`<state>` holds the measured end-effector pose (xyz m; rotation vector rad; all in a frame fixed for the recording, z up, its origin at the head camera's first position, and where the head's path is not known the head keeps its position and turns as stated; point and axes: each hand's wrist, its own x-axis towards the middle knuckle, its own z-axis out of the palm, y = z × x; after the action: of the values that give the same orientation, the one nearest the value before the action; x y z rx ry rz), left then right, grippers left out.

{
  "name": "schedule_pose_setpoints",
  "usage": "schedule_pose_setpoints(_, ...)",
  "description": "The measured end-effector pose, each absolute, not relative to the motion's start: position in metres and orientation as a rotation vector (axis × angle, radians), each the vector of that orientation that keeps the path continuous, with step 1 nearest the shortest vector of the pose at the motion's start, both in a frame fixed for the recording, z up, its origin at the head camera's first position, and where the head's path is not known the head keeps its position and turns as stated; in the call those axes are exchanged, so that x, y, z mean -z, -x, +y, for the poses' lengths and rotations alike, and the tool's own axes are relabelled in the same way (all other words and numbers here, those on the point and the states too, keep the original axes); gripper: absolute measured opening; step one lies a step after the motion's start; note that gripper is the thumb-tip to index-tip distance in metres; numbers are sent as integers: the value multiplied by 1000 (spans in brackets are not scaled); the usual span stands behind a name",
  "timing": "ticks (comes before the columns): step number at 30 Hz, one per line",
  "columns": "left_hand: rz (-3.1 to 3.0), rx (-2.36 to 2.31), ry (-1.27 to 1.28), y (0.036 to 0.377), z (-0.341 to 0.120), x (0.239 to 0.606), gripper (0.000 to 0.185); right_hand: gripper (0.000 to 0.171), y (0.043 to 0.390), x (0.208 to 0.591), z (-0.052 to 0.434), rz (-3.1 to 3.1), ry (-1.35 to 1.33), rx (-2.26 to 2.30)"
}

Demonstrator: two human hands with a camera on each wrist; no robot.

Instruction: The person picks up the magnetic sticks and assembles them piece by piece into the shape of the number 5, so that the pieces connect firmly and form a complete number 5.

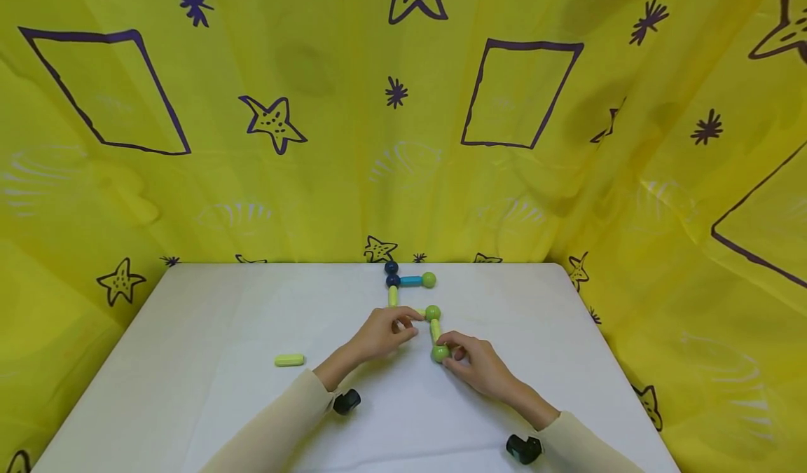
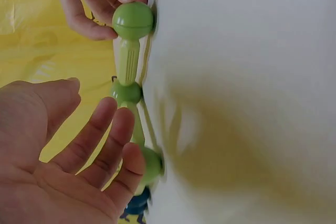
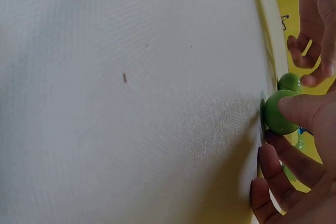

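A chain of light-green rods and green balls lies on the white table. At its near end, my right hand pinches a green ball between thumb and fingers; the right wrist view shows the thumb on this green ball. A light-green rod links it to another green ball. My left hand hovers beside that second ball, fingers loosely bent and holding nothing. It partly covers the chain's corner in the head view. In the left wrist view its fingers overlap a further green ball.
Farther back, two dark-blue balls join a blue rod ending in a green ball. One loose light-green rod lies left of my left hand. A yellow patterned curtain surrounds the white table.
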<state>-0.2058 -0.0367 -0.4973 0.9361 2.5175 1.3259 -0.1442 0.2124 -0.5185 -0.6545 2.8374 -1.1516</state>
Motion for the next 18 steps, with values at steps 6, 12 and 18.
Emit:
schedule_pose_setpoints(6,2587,-1333,-957,201,-61,491,22,29,144,518,214,2839,668,1163)
schedule_pose_setpoints(12,2629,-1353,-970,195,-89,487,21,29,145,521,214,2835,676,1176)
schedule_pose_setpoints(18,2698,-1316,-897,188,-123,489,24,29,145,523,214,2834,693,1188)
